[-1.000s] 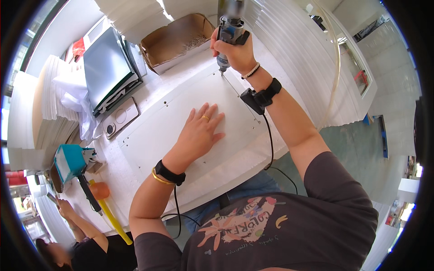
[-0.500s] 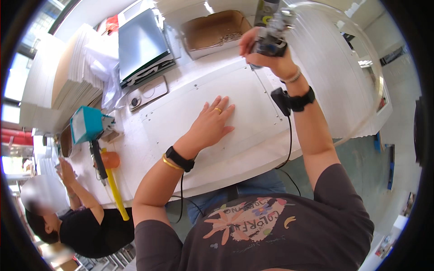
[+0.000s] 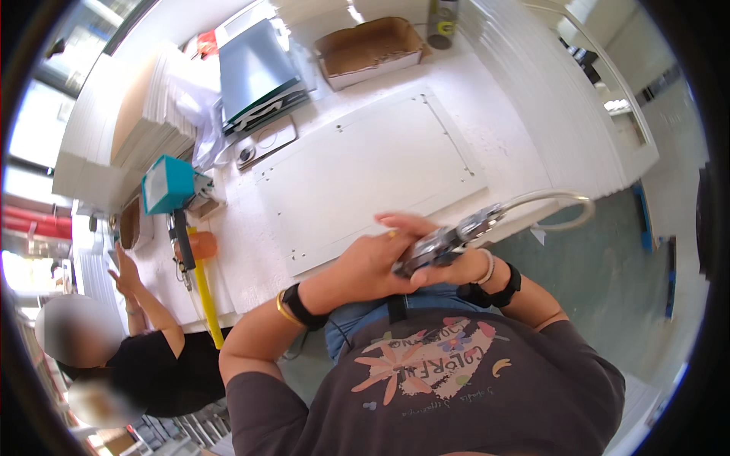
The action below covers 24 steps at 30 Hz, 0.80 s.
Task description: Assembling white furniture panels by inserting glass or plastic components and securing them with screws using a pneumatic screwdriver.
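Observation:
A silver, pistol-like air tool [image 3: 445,247] with a clear hose is held low in front of my body, just off the table's near edge. My right hand [image 3: 458,272] wraps around it from the right. From the left, my left hand [image 3: 365,262] meets it, with bent fingers against the tool's near end; some fingertips are hidden or blurred. Beyond both hands, a flat white panel [image 3: 365,175] lies on the table, with small dark holes or fasteners along its edges.
At the back stand an open cardboard box [image 3: 372,53] and a spray can [image 3: 442,23]. Dark folders [image 3: 258,64], a phone [image 3: 266,142], a teal device [image 3: 169,185] and a yellow handle [image 3: 203,300] lie leftward. White boards [image 3: 525,83] line the right. A co-worker [image 3: 144,357] sits left.
My right hand has brought the air tool from the far right down toward my lap. My left hand has left the white panel and moved to the tool.

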Available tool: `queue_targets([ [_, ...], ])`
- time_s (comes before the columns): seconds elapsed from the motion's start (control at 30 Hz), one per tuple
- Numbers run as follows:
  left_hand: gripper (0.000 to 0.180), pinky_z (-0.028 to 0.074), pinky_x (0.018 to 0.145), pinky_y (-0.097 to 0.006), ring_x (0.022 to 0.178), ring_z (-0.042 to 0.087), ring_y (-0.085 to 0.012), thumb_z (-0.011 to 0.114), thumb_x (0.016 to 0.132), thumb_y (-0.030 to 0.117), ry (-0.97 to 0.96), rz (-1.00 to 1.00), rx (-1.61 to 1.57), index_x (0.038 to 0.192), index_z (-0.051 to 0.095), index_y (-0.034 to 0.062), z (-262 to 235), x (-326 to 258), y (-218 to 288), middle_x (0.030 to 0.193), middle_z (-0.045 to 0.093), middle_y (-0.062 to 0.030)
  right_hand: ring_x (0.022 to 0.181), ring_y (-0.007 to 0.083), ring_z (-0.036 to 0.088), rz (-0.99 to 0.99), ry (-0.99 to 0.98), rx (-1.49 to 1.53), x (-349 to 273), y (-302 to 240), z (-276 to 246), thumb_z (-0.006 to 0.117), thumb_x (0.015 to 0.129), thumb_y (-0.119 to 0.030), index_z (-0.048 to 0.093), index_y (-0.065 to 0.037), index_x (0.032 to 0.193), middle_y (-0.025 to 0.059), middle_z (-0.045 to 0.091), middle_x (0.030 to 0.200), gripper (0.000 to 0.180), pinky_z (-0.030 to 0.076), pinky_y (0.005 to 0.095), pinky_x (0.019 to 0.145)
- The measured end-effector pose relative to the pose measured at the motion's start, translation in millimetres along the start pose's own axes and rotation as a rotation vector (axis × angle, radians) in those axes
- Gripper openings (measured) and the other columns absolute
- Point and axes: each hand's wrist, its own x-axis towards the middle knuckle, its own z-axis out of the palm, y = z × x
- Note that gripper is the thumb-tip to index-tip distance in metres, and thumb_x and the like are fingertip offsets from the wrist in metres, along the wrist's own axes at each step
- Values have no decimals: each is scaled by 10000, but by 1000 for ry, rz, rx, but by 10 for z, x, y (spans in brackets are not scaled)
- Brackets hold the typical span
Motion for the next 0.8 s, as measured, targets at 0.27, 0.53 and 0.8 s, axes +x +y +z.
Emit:
queue_targets([
  [0.27, 359, 455, 635, -376, 741, 587, -315, 687, 689, 312, -291, -146, 138, 885, 536, 52, 495, -675, -329, 808, 601, -137, 1060, 213, 547, 605, -322, -433, -833, 31, -9, 629, 823, -289, 470, -9, 1241, 156, 557, 1168, 528, 420, 301, 906],
  [0.53, 290, 451, 681, -420, 780, 581, -362, 649, 727, 269, -289, -256, 268, 866, 554, 33, 706, -769, -547, 791, 601, -191, 929, 144, 594, 362, -131, -432, -648, -486, -62, 574, 869, -230, 506, 9, 1188, 108, 631, 993, 404, 453, 258, 843],
  [0.8, 385, 464, 764, -389, 873, 583, -354, 547, 852, 274, -405, -197, 176, 1147, 517, 29, 537, -814, -465, 947, 607, -221, 822, 147, 620, -168, 242, -401, 364, -1086, -487, 551, 870, -78, 587, 33, 1020, 90, 642, 912, 189, 512, 267, 733],
])
